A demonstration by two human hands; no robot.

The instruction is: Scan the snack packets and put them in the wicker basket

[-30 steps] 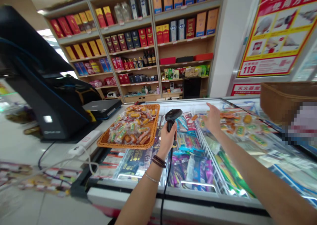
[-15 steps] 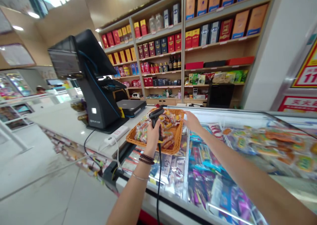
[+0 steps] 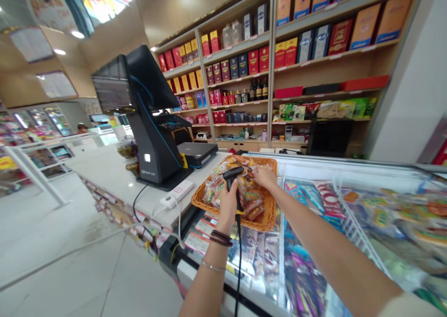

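1. Head view: a black handheld scanner (image 3: 233,172) stood roughly upright over the wicker basket (image 3: 269,210), its head uppermost and its cable (image 3: 239,254) hanging down towards the lower edge.
2. The person's left hand (image 3: 228,200) held it, fingers clamped around the handle; dark beads (image 3: 220,239) and a thin bracelet (image 3: 213,266) circled that wrist.
3. Clear-wrapped snack packets (image 3: 213,189) lay heaped in the basket, leaving its right side partly bare.
4. The right hand (image 3: 266,178) reached over the basket's far right part, its fingers among the packets; whether they were closed on one could not be told.
5. The basket sat at the left end of a glass-sided display case, beside the white tabletop (image 3: 115,172); colourful packs (image 3: 307,279) lay in the case.
6. On the tabletop stood a black terminal (image 3: 150,154), with a flat dark device (image 3: 197,155) beyond it and a white power strip (image 3: 178,192) near its base.
7. Behind, tall shelves (image 3: 240,91) carried boxes and bottles.
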